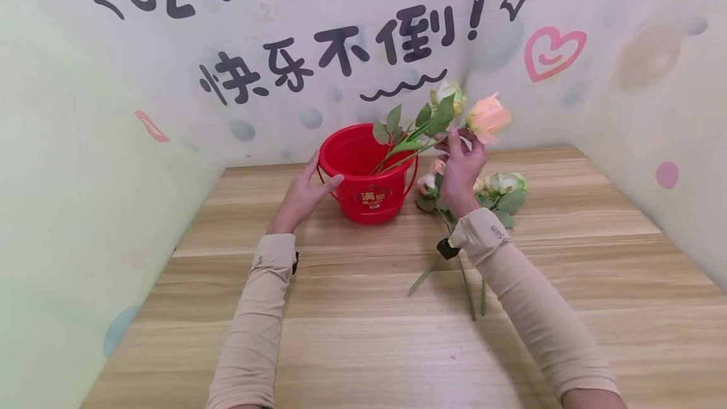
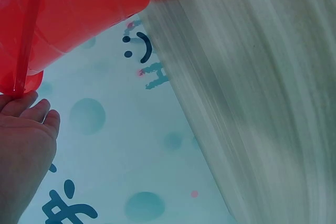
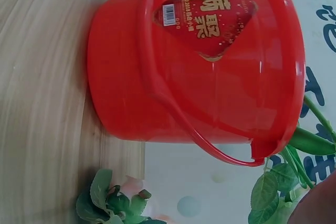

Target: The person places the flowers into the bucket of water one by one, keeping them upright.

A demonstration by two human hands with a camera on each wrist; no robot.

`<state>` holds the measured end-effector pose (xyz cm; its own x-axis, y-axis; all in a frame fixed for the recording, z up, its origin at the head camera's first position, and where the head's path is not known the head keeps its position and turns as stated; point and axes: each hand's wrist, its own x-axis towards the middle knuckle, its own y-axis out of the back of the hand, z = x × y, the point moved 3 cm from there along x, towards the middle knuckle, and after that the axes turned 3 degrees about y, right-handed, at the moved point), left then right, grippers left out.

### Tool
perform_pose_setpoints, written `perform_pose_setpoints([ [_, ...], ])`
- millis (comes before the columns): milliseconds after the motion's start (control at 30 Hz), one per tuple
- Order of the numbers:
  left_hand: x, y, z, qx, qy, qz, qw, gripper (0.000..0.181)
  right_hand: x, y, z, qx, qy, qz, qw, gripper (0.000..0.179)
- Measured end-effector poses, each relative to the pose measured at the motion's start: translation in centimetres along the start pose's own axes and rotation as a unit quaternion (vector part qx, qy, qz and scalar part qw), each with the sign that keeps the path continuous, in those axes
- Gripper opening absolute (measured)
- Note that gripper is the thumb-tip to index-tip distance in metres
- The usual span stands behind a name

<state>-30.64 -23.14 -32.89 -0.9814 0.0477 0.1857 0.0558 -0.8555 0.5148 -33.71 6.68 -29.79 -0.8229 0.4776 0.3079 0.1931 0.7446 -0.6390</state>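
While a round red plastic bucket [image 1: 373, 214] is touched by the left hand [image 1: 301, 199], fingers extended, a long-stemmed peach rose [image 1: 488, 117], slanting down-left into it, is pinched by the nearer right hand [image 1: 462, 170].

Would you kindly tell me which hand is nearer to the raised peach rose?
The right hand: it holds the peach rose from just below. The left hand is farther off, at the left side of the red bucket.
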Motion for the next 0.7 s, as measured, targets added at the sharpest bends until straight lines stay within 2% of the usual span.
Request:
perform_pose_setpoints([
  [400, -0.1, 0.0, 0.0, 0.005, -0.007, 0.002, 1.0000, 0.094, -0.7, 0.0, 0.7, -0.040, 0.039, -0.034, 0.9979, 0.009],
  [700, -0.1, 0.0, 0.1, 0.003, -0.005, 0.001, 1.0000, 0.093, -1.1, 0.0, 1.6, -0.076, 0.010, -0.034, 0.9965, 0.011],
])
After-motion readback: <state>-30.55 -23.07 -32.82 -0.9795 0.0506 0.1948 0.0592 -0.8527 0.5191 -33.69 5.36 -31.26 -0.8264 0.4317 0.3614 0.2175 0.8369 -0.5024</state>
